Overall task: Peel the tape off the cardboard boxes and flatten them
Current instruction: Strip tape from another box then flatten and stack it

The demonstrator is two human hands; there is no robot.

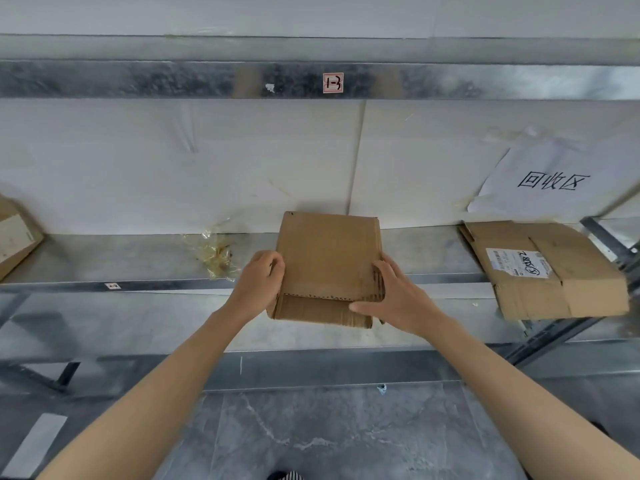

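Head view: a person is working at a metal shelf (pixel 138 261).

- Far left: a cardboard box (pixel 14 237) is sitting at the frame's edge, partly cut off.
- A wad of clear tape (pixel 216 252) is lying on the shelf, just left of the hands.
- Left hand (pixel 258 284) is curling its fingers round the left edge of the small brown box (pixel 329 258), held centrally over the shelf's front lip.
- Right hand (pixel 391 292) is gripping the box's right side, thumb lying along the near flap.
- No tape is showing on the top face; the underside is hidden.
- Judgement: the box is being collapsed. Pressing evenly along the creases, with the flap pinned, should avoid tearing.
- Right: a flattened box (pixel 543 268) is lying on the shelf.
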